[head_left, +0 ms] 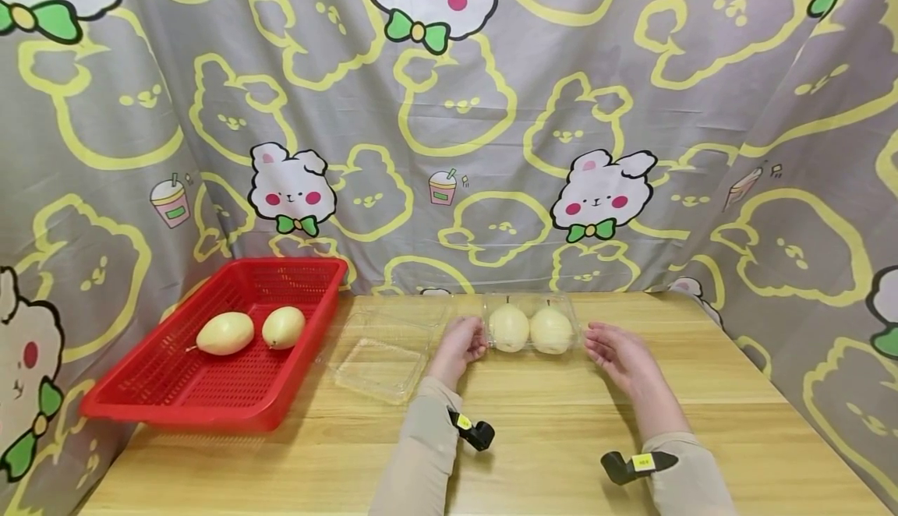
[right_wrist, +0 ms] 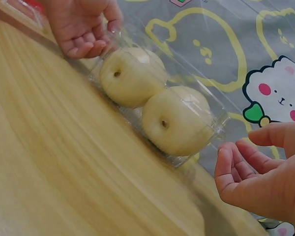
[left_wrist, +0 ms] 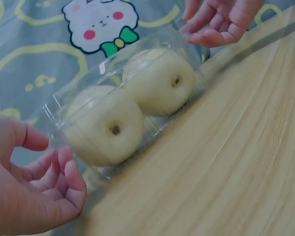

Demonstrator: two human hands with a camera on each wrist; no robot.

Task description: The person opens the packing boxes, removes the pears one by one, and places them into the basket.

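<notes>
A clear plastic clamshell box (head_left: pixel 531 298) stands at the back of the table, its lid down over two pale yellow pears, a left pear (head_left: pixel 508 330) and a right pear (head_left: pixel 550 332). My left hand (head_left: pixel 459 344) is at the box's left end, fingers loosely curled and nothing gripped. At the other end, my right hand (head_left: pixel 626 356) is a little apart from the box, palm turned toward it. Both wrist views show the pears' dark blossom ends through the plastic, with my left fingers (left_wrist: pixel 73 179) and right fingers (right_wrist: pixel 228 167) relaxed beside the end walls.
Left of my left hand lies another clear plastic box (head_left: pixel 382 368), opened flat. A red perforated basket (head_left: pixel 189 416) at the far left holds two more pears, one pear (head_left: pixel 225 333) beside another pear (head_left: pixel 284 327). A patterned curtain (head_left: pixel 449 134) hangs behind the wooden table (head_left: pixel 547 438).
</notes>
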